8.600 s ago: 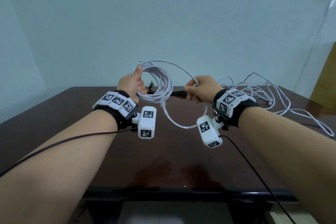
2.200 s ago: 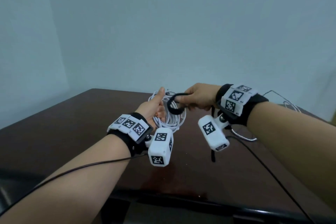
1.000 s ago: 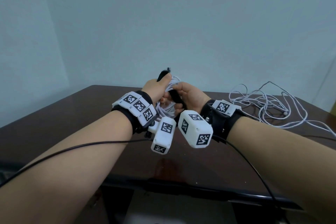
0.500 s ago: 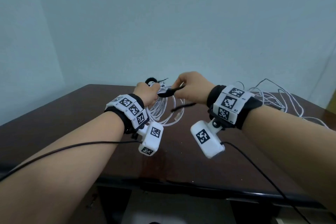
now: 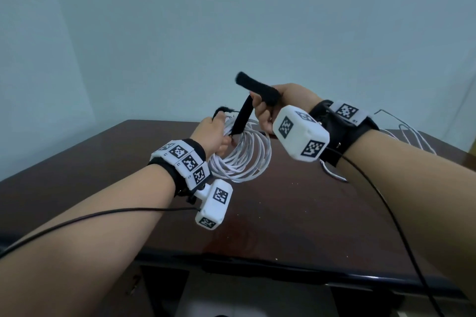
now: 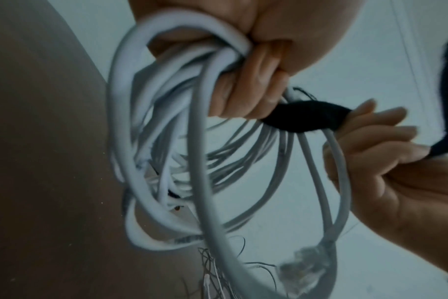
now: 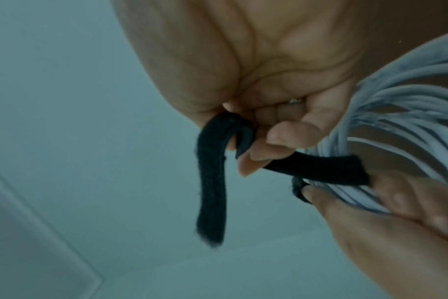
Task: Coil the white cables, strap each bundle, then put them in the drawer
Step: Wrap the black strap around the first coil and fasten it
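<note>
My left hand (image 5: 217, 134) grips a coil of white cable (image 5: 242, 162) at its top, and the loops hang down just above the dark table (image 5: 296, 213). A black strap (image 5: 243, 117) runs from the coil up to my right hand (image 5: 262, 108), which pinches it, and the free end sticks out up and to the left. In the left wrist view the strap (image 6: 304, 117) is wrapped round the cable strands beside my left fingers (image 6: 246, 91). The right wrist view shows the strap (image 7: 212, 182) bent over my right fingers (image 7: 258, 155), next to the coil (image 7: 396, 113).
More loose white cable (image 5: 409, 136) lies tangled at the table's far right. Thin black leads trail from both wrist cameras across my forearms. The table's front edge (image 5: 257, 267) is close to me, with a pale surface (image 5: 231, 301) below it.
My right hand has lifted and pulled the strap upward, so it runs taut from the coil. My left hand keeps its grip on the coil, which now hangs lower and fuller in view.
</note>
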The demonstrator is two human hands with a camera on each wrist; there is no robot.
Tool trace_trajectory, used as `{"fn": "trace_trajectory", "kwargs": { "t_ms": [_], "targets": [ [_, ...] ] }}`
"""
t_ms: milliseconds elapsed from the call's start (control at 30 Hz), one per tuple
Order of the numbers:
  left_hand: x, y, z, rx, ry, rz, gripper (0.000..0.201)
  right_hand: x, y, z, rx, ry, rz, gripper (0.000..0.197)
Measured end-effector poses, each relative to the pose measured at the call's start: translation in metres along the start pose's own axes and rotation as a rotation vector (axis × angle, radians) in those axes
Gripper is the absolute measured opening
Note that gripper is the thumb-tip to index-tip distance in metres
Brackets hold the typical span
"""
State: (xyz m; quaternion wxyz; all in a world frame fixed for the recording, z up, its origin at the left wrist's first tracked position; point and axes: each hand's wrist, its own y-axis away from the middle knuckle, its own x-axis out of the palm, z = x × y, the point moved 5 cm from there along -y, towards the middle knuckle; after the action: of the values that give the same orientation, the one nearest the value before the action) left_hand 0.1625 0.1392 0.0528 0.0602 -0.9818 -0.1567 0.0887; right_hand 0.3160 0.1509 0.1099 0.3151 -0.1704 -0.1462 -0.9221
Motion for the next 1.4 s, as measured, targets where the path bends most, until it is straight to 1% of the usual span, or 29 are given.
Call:
{"fn": "trace_trajectory", "kwargs": {
  "t_ms": [67, 100, 167, 200, 233, 267, 300, 367, 400, 433, 467, 500, 533, 567, 633, 667, 700, 767, 800, 833, 900, 967, 1000, 1033, 1100, 1133, 1233, 1333, 1400],
  "targets": [
    [0.007, 0.005, -0.003, 0.049, 0.048, 0.062, 0.032, -0.007, -0.005, 0.003, -0.018, -0.044, -0.032, 0.018],
    [0.009, 0.007, -0.004, 0.08, 0.067, 0.09, 0.032, -0.008, -0.008, 0.004, -0.025, -0.051, -0.024, 0.017],
    [0.014, 0.014, -0.012, 0.169, 0.071, 0.163, 0.037, -0.006, -0.012, 0.001, 0.002, -0.089, 0.023, 0.009],
    [0.017, 0.016, -0.015, 0.231, 0.045, 0.207, 0.035, -0.006, -0.014, 0.0, 0.008, -0.101, 0.017, 0.013],
    [0.019, 0.017, -0.018, 0.294, 0.001, 0.221, 0.03, -0.004, -0.014, -0.002, 0.02, -0.115, 0.039, 0.019],
    [0.019, 0.017, -0.021, 0.331, -0.048, 0.199, 0.026, -0.002, -0.014, -0.002, 0.012, -0.101, 0.043, 0.015],
    [0.016, 0.014, -0.021, 0.347, -0.094, 0.169, 0.028, -0.002, -0.013, 0.002, -0.026, -0.063, 0.017, 0.007],
    [0.012, 0.01, -0.018, 0.363, -0.181, 0.125, 0.044, -0.003, -0.008, 0.004, -0.016, -0.161, -0.017, 0.016],
    [0.011, 0.01, -0.017, 0.371, -0.217, 0.116, 0.047, -0.003, -0.007, 0.005, 0.004, -0.233, -0.002, 0.022],
    [0.011, 0.01, -0.016, 0.379, -0.24, 0.107, 0.047, -0.004, -0.008, 0.005, 0.016, -0.246, 0.025, 0.029],
    [0.011, 0.011, -0.016, 0.38, -0.249, 0.105, 0.047, -0.006, -0.01, 0.004, 0.022, -0.203, 0.027, 0.036],
    [0.012, 0.011, -0.015, 0.38, -0.241, 0.113, 0.048, -0.008, -0.013, 0.003, 0.027, -0.148, 0.009, 0.039],
    [0.012, 0.012, -0.015, 0.381, -0.223, 0.127, 0.053, -0.009, -0.017, 0.003, 0.037, -0.094, -0.004, 0.042],
    [0.013, 0.011, -0.014, 0.381, -0.21, 0.137, 0.061, -0.012, -0.02, 0.002, 0.048, -0.005, -0.041, 0.049],
    [0.013, 0.01, -0.013, 0.367, -0.189, 0.127, 0.072, -0.018, -0.022, 0.003, 0.026, 0.296, -0.117, 0.067],
    [0.012, 0.008, -0.013, 0.358, -0.159, 0.122, 0.071, -0.02, -0.023, 0.002, 0.001, 0.458, -0.128, 0.074],
    [0.012, 0.008, -0.013, 0.352, -0.104, 0.122, 0.062, -0.018, -0.022, 0.0, -0.028, 0.602, -0.122, 0.078],
    [0.013, 0.008, -0.018, 0.354, 0.016, 0.125, 0.037, -0.016, -0.021, -0.003, -0.125, 0.909, -0.12, 0.092],
    [0.013, 0.009, -0.02, 0.353, 0.053, 0.121, 0.031, -0.015, -0.022, -0.004, -0.173, 1.054, -0.109, 0.098],
    [0.013, 0.009, -0.02, 0.349, 0.075, 0.113, 0.031, -0.011, -0.019, -0.005, -0.21, 1.138, -0.082, 0.098],
    [0.013, 0.008, -0.019, 0.319, 0.117, 0.079, 0.03, -0.005, -0.016, -0.011, -0.26, 1.228, 0.036, 0.087],
    [0.015, 0.008, -0.017, 0.284, 0.174, 0.063, 0.025, 0.0, -0.015, -0.016, -0.282, 1.228, 0.146, 0.056],
    [0.016, 0.007, -0.017, 0.269, 0.194, 0.055, 0.023, -0.001, -0.015, -0.016, -0.299, 1.242, 0.124, 0.044],
    [0.017, 0.007, -0.016, 0.247, 0.212, 0.044, 0.022, -0.001, -0.015, -0.016, -0.331, 1.279, 0.06, 0.043],
    [0.018, 0.007, -0.015, 0.197, 0.243, 0.039, 0.021, -0.003, -0.015, -0.015, -0.406, 1.356, -0.071, 0.049],
    [0.019, 0.008, -0.014, 0.175, 0.249, 0.051, 0.021, -0.005, -0.015, -0.016, -0.42, 1.363, -0.095, 0.052],
    [0.022, 0.01, -0.015, 0.136, 0.235, 0.112, 0.02, -0.01, -0.016, -0.019, -0.412, 1.334, -0.109, 0.057],
    [0.024, 0.015, -0.017, 0.1, 0.207, 0.177, 0.021, -0.013, -0.018, -0.022, -0.414, 1.313, -0.096, 0.052],
    [0.022, 0.016, -0.017, 0.089, 0.185, 0.179, 0.024, -0.013, -0.018, -0.024, -0.408, 1.336, -0.103, 0.047]
  ]
}}
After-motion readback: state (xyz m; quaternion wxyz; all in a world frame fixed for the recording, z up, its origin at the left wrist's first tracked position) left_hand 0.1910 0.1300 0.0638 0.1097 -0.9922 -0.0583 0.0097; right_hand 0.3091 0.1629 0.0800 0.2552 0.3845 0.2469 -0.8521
